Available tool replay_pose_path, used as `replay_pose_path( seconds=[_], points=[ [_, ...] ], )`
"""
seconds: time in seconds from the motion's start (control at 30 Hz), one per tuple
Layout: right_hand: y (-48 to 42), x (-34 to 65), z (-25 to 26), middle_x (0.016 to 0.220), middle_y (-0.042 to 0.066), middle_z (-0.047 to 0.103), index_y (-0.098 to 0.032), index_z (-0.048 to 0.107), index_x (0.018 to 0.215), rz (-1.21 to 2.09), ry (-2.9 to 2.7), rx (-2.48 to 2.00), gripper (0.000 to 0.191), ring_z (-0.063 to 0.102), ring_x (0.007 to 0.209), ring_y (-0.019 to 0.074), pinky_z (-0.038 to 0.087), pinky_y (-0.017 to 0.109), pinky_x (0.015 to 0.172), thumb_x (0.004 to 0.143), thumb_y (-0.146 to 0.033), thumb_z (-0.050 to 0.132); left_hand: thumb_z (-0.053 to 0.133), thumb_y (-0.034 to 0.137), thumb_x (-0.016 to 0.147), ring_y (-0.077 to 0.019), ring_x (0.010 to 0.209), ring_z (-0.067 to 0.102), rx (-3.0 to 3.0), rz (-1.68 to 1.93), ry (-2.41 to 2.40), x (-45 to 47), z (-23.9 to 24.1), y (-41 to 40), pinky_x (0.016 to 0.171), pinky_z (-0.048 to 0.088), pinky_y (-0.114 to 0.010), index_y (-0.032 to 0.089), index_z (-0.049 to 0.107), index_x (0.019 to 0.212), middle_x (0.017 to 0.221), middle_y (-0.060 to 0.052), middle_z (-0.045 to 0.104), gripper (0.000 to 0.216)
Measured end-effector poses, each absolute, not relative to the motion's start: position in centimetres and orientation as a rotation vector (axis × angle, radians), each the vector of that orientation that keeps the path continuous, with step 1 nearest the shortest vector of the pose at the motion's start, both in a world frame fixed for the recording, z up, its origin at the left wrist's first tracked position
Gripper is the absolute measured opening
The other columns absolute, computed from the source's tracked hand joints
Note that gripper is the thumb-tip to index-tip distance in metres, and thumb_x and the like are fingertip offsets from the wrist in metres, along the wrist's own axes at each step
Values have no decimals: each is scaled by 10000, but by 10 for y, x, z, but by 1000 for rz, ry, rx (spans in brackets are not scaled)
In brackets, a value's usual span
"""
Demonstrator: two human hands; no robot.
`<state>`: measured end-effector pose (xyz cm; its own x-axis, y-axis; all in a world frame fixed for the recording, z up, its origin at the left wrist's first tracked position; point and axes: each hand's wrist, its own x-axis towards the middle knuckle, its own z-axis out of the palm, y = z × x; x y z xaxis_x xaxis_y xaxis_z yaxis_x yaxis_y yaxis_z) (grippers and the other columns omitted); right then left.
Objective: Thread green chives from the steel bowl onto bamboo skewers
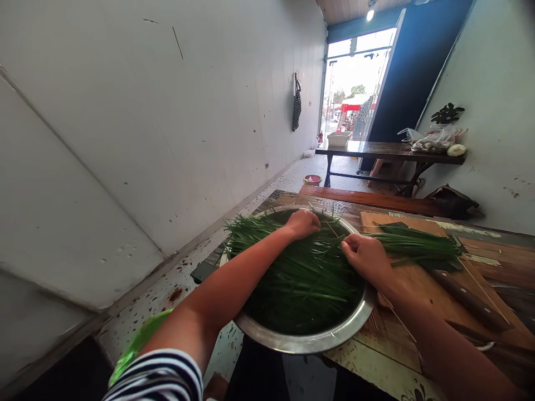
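A wide metal basin (288, 341) holds a mass of long, thin green blades that look like chives (309, 273), lying in dark water. Over the far part of the basin, my left hand (304, 224) is closed with curled fingers; what it grips, if anything, is hidden. My right hand (368, 257) is at the basin's right rim, thumb and fingers pinched together at the chives. A thin yellowish blade (332, 227) lies between the two hands. Right of the basin, a bundle of chives (418, 242) rests on a wooden cutting board (412, 284).
A knife with a dark wooden handle (470, 298) lies on the board. Beyond the table stands a bench (371, 200), then another table (376, 149) with a white tub (339, 139) and bagged goods (434, 139). A white wall (146, 139) runs along the left.
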<state>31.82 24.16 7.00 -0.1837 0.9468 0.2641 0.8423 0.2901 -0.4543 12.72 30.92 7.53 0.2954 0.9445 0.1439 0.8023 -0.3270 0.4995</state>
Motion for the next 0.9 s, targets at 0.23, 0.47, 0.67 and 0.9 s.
replay_pose_path(
  seconds=[0.23, 0.47, 0.67, 0.9],
  points=[
    [242, 318, 68, 682, 34, 693, -185, 667, 725, 264, -2071, -1572, 212, 618, 634, 149, 376, 246, 592, 792, -278, 489, 665, 211, 688, -111, 678, 584, 1950, 858, 1529, 125, 73, 310, 637, 458, -197, 109, 729, 804, 745, -42, 692, 167],
    [242, 319, 67, 692, 30, 693, -174, 665, 753, 283, -2079, -1581, 205, 612, 640, 143, 371, 238, 596, 801, -281, 496, 693, 228, 662, -105, 662, 586, 1798, 959, 1477, 125, 67, 316, 609, 464, -191, 105, 725, 806, 737, -44, 688, 192],
    [242, 318, 69, 719, 39, 703, -172, 664, 760, 314, -2076, -1613, 204, 624, 666, 150, 377, 241, 614, 808, -271, 492, 712, 212, 642, -96, 640, 582, 1719, 1000, 1445, 127, 66, 317, 625, 473, -198, 104, 727, 801, 742, -43, 691, 192],
    [243, 319, 66, 697, 38, 697, -167, 663, 750, 299, -2064, -1584, 201, 617, 646, 149, 376, 244, 604, 802, -273, 500, 708, 199, 637, -85, 624, 561, 1701, 1019, 1447, 129, 67, 315, 606, 448, -188, 93, 720, 788, 723, -44, 682, 185]
  ],
)
